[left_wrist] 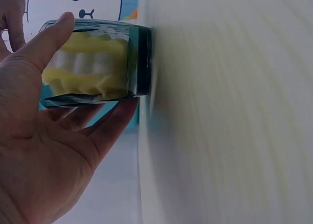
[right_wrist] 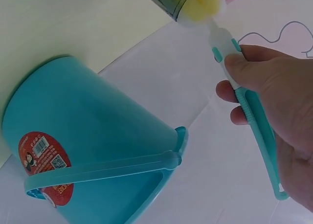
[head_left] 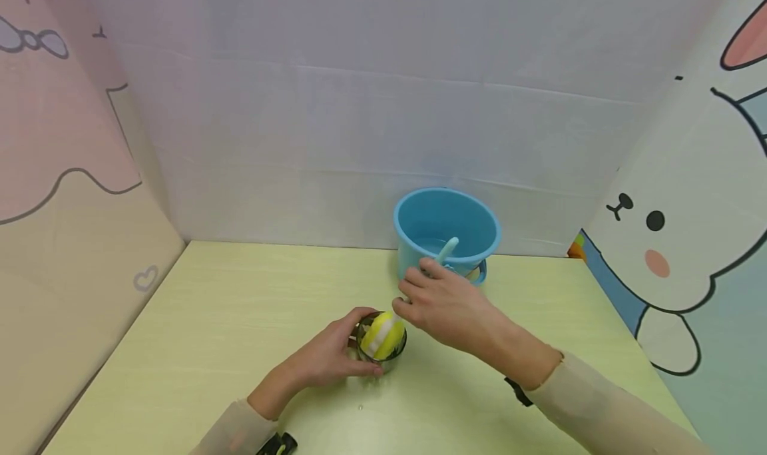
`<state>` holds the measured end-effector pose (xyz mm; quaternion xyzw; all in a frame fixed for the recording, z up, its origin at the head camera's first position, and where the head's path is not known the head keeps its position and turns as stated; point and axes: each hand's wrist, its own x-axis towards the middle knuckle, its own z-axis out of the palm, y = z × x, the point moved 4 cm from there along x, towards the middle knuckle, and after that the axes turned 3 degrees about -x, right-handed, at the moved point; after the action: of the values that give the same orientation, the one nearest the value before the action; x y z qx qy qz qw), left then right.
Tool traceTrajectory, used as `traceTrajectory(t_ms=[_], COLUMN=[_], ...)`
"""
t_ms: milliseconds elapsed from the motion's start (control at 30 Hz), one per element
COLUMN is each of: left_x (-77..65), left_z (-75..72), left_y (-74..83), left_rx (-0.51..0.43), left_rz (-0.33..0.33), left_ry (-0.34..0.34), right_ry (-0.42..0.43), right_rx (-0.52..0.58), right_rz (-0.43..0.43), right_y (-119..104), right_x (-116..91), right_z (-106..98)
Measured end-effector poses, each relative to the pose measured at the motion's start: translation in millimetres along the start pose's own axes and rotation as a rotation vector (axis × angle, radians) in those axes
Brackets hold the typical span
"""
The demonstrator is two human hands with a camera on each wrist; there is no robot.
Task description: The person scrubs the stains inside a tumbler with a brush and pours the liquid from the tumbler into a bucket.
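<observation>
My left hand [head_left: 326,355] holds a clear drinking glass [left_wrist: 142,60] upright, thumb on one side and fingers on the other. In the left wrist view the glass base is right at the table top. Inside it sits the yellow and white sponge head [head_left: 383,335] of a cup brush, filling much of the glass. My right hand [head_left: 452,308] grips the brush's white and teal handle [right_wrist: 264,136] above the glass mouth. The handle's end sticks up past the fingers and overlaps the bucket in the head view.
A blue bucket [head_left: 409,258] stands behind the right hand, near the back wall [head_left: 299,128]. Its carrying handle [right_wrist: 107,170] hangs down beside a red label. The pale yellow table [head_left: 240,295] runs between printed side panels.
</observation>
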<state>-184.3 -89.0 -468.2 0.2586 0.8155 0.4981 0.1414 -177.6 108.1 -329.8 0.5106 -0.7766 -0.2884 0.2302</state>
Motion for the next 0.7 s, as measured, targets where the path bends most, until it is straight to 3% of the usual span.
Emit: traceTrajectory(t_ms=[400, 700], left_x=[0.1, 0.4], left_z=[-0.1, -0.3], left_y=[0.5, 2.0], left_rx=[0.029, 0.022], left_rz=[0.018, 0.021], left_ry=[0.016, 0.008], right_ry=[-0.05, -0.029], right_rx=[-0.046, -0.067], right_rz=[-0.039, -0.052], right_y=[-6, -8], right_x=[5, 8], right_z=[-10, -11])
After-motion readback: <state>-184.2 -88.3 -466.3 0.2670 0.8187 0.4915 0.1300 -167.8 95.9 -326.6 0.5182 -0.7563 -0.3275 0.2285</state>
